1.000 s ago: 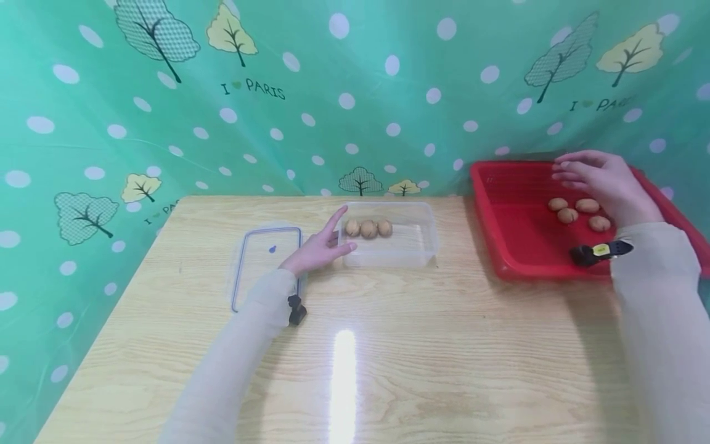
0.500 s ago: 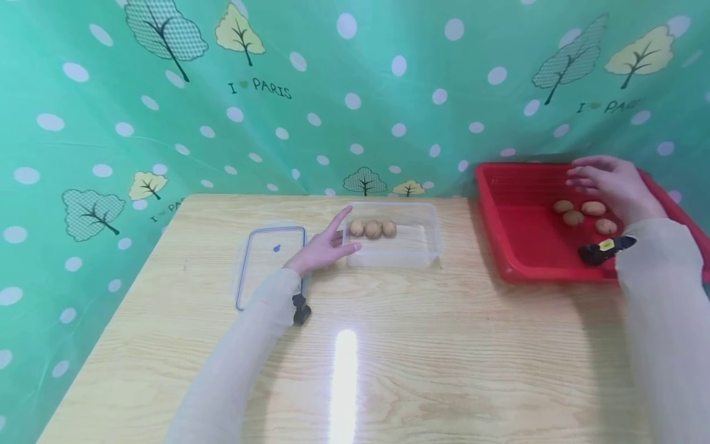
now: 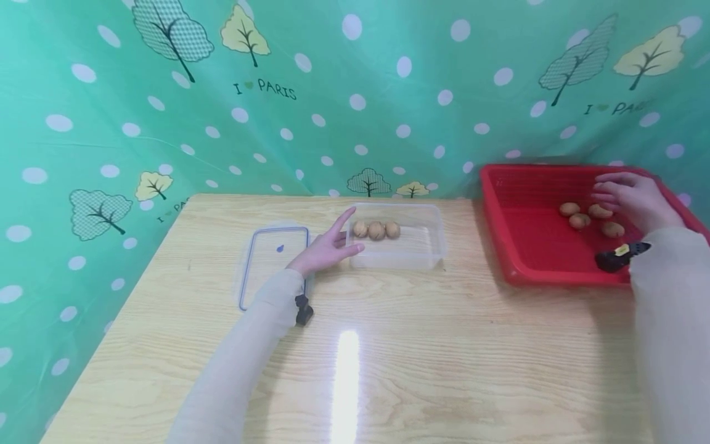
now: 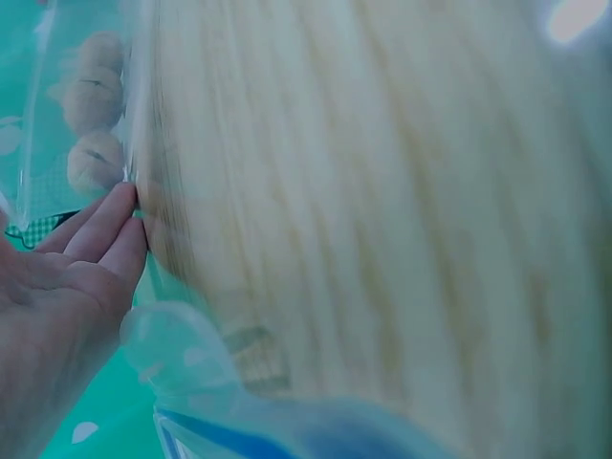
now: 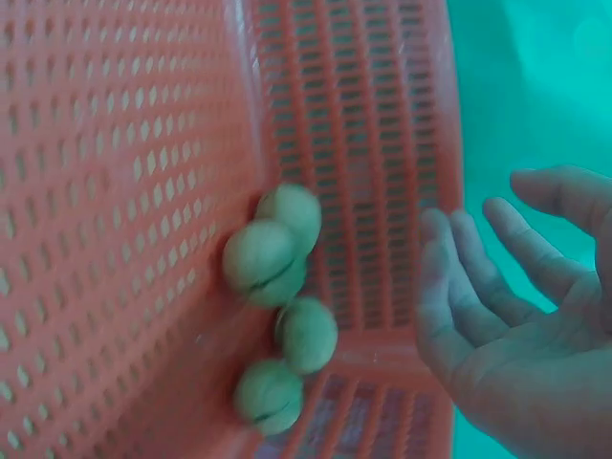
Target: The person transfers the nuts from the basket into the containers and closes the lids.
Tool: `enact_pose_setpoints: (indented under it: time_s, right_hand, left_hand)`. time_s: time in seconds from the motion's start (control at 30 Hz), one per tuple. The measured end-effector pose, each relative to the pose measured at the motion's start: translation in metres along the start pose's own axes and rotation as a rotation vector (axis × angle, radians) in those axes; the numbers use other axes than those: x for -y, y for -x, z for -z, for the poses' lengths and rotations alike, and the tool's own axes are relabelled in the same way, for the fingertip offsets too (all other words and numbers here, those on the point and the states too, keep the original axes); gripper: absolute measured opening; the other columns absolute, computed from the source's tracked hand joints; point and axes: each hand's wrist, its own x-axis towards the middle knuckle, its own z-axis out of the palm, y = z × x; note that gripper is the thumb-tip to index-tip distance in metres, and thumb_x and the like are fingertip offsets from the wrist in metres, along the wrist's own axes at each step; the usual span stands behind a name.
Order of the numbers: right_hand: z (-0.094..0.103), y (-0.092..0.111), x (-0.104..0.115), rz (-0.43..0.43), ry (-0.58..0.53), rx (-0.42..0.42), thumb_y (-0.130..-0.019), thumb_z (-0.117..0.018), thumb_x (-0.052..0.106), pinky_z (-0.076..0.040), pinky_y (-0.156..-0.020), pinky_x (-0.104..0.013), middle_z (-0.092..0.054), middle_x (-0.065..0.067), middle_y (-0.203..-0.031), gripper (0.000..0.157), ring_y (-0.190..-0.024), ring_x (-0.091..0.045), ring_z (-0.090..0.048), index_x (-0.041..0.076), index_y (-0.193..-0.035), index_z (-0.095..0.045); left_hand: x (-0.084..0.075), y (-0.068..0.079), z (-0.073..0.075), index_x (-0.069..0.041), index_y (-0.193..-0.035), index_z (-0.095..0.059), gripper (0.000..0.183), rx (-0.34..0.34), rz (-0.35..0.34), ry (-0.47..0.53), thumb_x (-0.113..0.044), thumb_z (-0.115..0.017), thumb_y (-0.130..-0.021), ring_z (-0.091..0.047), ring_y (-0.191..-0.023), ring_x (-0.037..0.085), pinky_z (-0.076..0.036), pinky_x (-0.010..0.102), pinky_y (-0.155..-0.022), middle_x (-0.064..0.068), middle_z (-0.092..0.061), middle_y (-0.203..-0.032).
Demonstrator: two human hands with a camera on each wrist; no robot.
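Note:
My left hand (image 3: 327,250) is at the left end of a clear plastic box (image 3: 413,262), thumb and index finger spread along its corners. In the left wrist view, straight fingertips (image 4: 120,206) touch the box's end wall from outside. Three walnuts (image 3: 376,230) sit in a row at that end of the box. My right hand (image 3: 638,197) hovers over the right side of a red plastic basket (image 3: 516,268), fingers loosely bent and holding nothing. Below and to its left, several walnuts (image 5: 306,335) lie together on the basket's floor.
A clear lid (image 3: 272,271) with a blue seal lies left of the box, partly behind my left wrist. Wood-grain table (image 3: 444,357) stretches in front, with a bright light reflection. A green dotted curtain (image 3: 333,74) hangs right behind the table.
My right hand has shifted right over the basket, away from the back-middle and partly over the walnuts. The left hand stays at the box. The whole head view drifts slightly rightward.

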Motion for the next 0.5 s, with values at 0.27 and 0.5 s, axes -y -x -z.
enact_pose_setpoints:
  time_s: [0.27, 0.5]
  right_hand:
    - [0.008, 0.005, -0.023, -0.095, -0.143, 0.053, -0.089, -0.062, 0.049, -0.054, -0.081, -0.024, -0.042, 0.000, -0.130, 0.078, -0.094, -0.008, -0.046, 0.028, -0.154, -0.023]
    - [0.016, 0.018, -0.019, -0.290, -0.648, 0.160, -0.087, -0.073, 0.030, -0.058, -0.063, -0.030, -0.068, 0.014, -0.084, 0.016, -0.073, -0.012, -0.066, 0.040, -0.097, -0.065]
  left_hand:
    - [0.001, -0.001, 0.000, -0.041, -0.155, -0.006, 0.089, -0.003, 0.002, -0.003, -0.037, -0.068, -0.091, -0.042, -0.132, 0.032, -0.041, 0.047, -0.103, 0.020, -0.023, -0.155]
    - [0.000, 0.000, 0.002, -0.037, -0.155, -0.006, 0.089, -0.002, -0.014, -0.009, -0.037, -0.067, -0.091, -0.040, -0.133, 0.033, -0.039, 0.048, -0.104, 0.020, -0.021, -0.156]
